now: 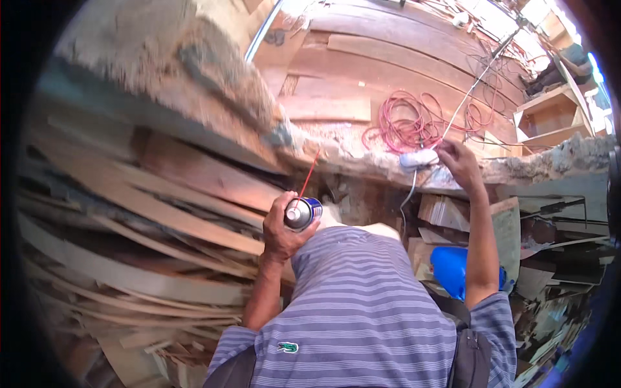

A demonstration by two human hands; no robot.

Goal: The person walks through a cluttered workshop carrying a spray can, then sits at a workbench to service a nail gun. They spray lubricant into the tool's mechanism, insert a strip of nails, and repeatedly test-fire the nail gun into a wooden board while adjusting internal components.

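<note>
Spray can [300, 212] in the left hand [281, 234], just beyond the striped shirt [369, 304]; fingers and thumb wrapped round its body, silver end up, a grip that likely leaves the thin red straw [309, 176] free to point away from the body. Right hand [460, 167] bent over a white block [418, 159] on the rough timber edge [540, 161], fingers narrow; cannot tell whether gripping or only touching. Red hose [404, 115] coiled on the planks [394, 61] beyond, perhaps to gather its slack. Can's dark blue label: print too small to read. Shirt bears a small green emblem [288, 348].
</note>
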